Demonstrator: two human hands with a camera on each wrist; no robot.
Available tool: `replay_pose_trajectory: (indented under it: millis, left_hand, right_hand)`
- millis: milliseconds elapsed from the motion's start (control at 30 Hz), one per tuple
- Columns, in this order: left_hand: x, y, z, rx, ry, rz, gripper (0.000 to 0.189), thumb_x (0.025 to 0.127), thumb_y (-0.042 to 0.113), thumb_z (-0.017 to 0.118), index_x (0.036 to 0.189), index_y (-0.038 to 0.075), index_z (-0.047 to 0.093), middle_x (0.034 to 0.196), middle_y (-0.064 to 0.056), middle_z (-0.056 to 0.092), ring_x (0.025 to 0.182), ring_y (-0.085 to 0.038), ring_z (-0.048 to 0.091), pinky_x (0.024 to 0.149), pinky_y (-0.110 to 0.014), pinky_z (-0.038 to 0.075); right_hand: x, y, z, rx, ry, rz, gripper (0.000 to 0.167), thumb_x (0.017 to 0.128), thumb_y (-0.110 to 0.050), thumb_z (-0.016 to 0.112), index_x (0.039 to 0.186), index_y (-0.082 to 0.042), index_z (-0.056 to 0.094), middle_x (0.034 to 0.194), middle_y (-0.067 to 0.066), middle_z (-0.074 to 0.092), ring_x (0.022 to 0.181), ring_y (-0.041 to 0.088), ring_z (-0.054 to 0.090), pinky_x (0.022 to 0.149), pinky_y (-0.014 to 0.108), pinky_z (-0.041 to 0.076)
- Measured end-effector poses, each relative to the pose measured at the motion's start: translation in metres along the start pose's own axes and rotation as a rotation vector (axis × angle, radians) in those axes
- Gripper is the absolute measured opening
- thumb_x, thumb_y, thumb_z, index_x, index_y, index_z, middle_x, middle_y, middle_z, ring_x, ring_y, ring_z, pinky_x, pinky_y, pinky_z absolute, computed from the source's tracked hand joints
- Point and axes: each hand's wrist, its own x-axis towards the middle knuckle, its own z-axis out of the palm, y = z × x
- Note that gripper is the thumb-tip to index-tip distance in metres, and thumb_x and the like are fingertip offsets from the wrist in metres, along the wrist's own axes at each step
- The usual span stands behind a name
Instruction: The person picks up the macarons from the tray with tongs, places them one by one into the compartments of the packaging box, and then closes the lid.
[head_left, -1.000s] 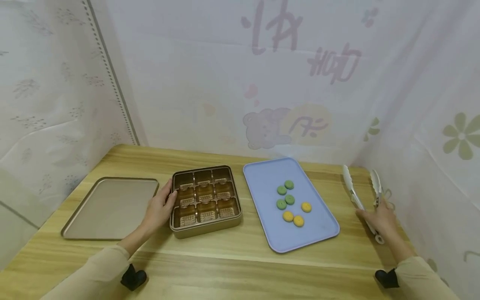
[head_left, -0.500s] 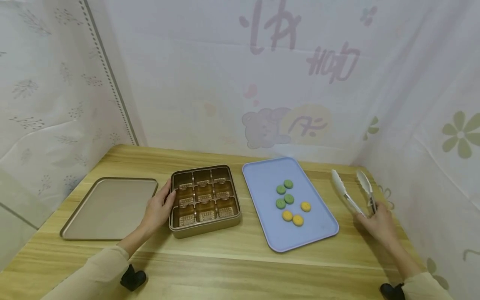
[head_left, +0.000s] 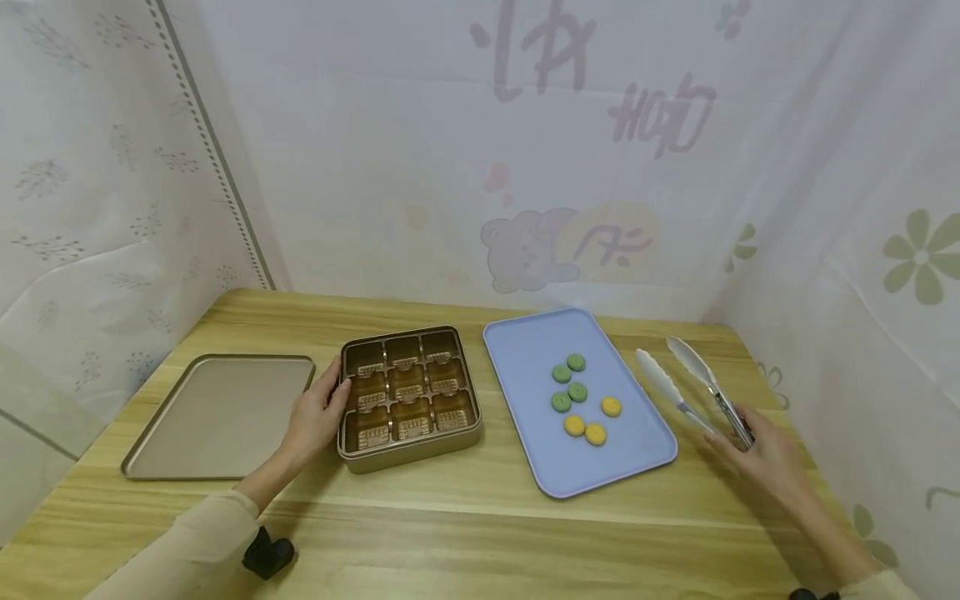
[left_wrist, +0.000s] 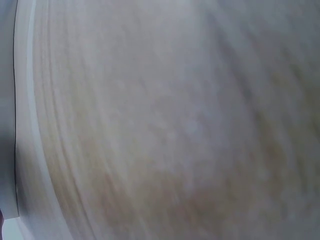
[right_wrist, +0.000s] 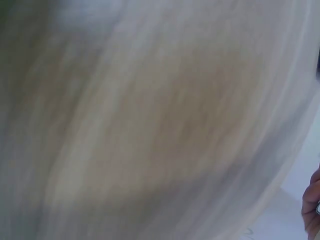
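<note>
My left hand (head_left: pixel 317 417) holds the left side of a bronze square tin (head_left: pixel 408 454), its thumb at the rim and its fingers along the outer wall. A brown plastic insert (head_left: pixel 408 385) with several square compartments sits inside; no cookies show in it. My right hand (head_left: pixel 772 457) grips metal tongs (head_left: pixel 723 408) with pale scalloped tips, whose arms stand apart and point toward the back. Left of the tongs lies a blue tray (head_left: pixel 525 375) bearing green cookies (head_left: pixel 577 392) and yellow cookies (head_left: pixel 596 434). Part of the right hand (right_wrist: pixel 311 205) shows at the right wrist view's edge.
A flat bronze lid (head_left: pixel 221 417) lies on the wooden table (head_left: pixel 450 533) at the left. Printed cloth (head_left: pixel 375 167) hangs behind and along both sides. Both wrist views mostly show blurred wood.
My right hand has moved the tongs leftward, from the table's right side to near the blue tray's right edge. The left hand stays at the tin.
</note>
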Motion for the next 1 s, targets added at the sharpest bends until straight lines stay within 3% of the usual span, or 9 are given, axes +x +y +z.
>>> replay_pose_trajectory:
  millis: [100,200,333,400,533,633,767,900,1000]
  left_hand:
    - [0.000,0.000,0.000,-0.004,0.007,0.005,0.052,0.103,0.019,0.038,0.146,-0.007,0.022,0.147,-0.028,0.028,0.134,-0.044,0.028,0.106,-0.056,0.031]
    - [0.001,0.001,0.001,-0.003,0.016,0.013,0.052,0.103,0.017,0.039,0.145,-0.008,0.023,0.146,-0.028,0.029,0.134,-0.044,0.029,0.105,-0.056,0.031]
    - [0.002,0.001,0.002,-0.006,0.024,0.015,0.052,0.102,0.017,0.039,0.145,-0.008,0.024,0.146,-0.028,0.030,0.133,-0.044,0.030,0.105,-0.056,0.032]
    - [0.002,0.001,0.002,-0.008,0.027,0.014,0.052,0.102,0.018,0.039,0.145,-0.008,0.024,0.146,-0.028,0.030,0.133,-0.043,0.031,0.105,-0.055,0.032]
    - [0.001,0.001,0.001,-0.011,0.031,0.013,0.051,0.102,0.017,0.040,0.145,-0.008,0.024,0.146,-0.028,0.030,0.133,-0.044,0.031,0.106,-0.056,0.031]
    - [0.000,0.001,0.001,-0.008,0.027,0.012,0.052,0.102,0.017,0.040,0.145,-0.008,0.024,0.145,-0.029,0.030,0.133,-0.044,0.030,0.106,-0.056,0.030]
    - [0.000,0.001,0.001,-0.005,0.020,0.004,0.052,0.102,0.019,0.039,0.145,-0.007,0.024,0.146,-0.028,0.029,0.134,-0.044,0.028,0.107,-0.055,0.029]
    - [-0.001,0.001,0.000,-0.009,0.014,0.005,0.053,0.103,0.019,0.039,0.145,-0.008,0.023,0.146,-0.028,0.029,0.134,-0.044,0.028,0.107,-0.055,0.030]
    - [-0.003,0.000,-0.001,-0.014,0.008,0.003,0.053,0.103,0.019,0.039,0.145,-0.008,0.023,0.146,-0.028,0.029,0.134,-0.044,0.028,0.106,-0.055,0.030]
  right_hand:
    - [0.000,-0.001,-0.002,-0.031,0.029,-0.181,0.058,0.069,-0.020,0.083,0.114,0.007,0.060,0.073,0.003,0.062,0.058,-0.001,0.042,0.047,0.022,0.034]
    - [-0.001,-0.002,-0.005,-0.072,0.044,-0.333,0.064,0.058,-0.022,0.088,0.110,0.005,0.064,0.074,0.004,0.065,0.059,0.001,0.046,0.046,0.022,0.035]
    - [-0.001,-0.003,-0.009,-0.107,0.044,-0.434,0.065,0.051,-0.022,0.090,0.106,0.003,0.066,0.081,0.008,0.069,0.063,0.010,0.057,0.049,0.022,0.042]
    - [-0.002,-0.005,-0.010,-0.110,0.031,-0.449,0.064,0.051,-0.021,0.090,0.105,0.002,0.067,0.086,0.011,0.071,0.066,0.012,0.061,0.050,0.023,0.044]
    - [-0.007,-0.007,-0.013,-0.104,-0.056,-0.419,0.061,0.058,-0.022,0.088,0.110,0.001,0.066,0.086,0.009,0.069,0.060,0.002,0.051,0.047,0.020,0.039]
    - [-0.010,-0.007,-0.014,-0.113,-0.112,-0.384,0.061,0.062,-0.024,0.087,0.113,0.001,0.065,0.089,0.012,0.069,0.059,0.002,0.052,0.047,0.021,0.039]
    - [-0.011,-0.008,-0.015,-0.125,-0.128,-0.360,0.061,0.063,-0.026,0.086,0.115,-0.001,0.065,0.087,0.012,0.070,0.058,0.002,0.051,0.047,0.021,0.039]
    - [-0.012,-0.009,-0.014,-0.126,-0.136,-0.358,0.060,0.065,-0.027,0.085,0.116,-0.003,0.065,0.085,0.007,0.069,0.056,-0.005,0.039,0.046,0.018,0.033]
    - [-0.013,-0.010,-0.014,-0.143,-0.142,-0.351,0.060,0.065,-0.028,0.085,0.116,-0.003,0.065,0.087,0.008,0.069,0.056,-0.004,0.039,0.045,0.018,0.033]
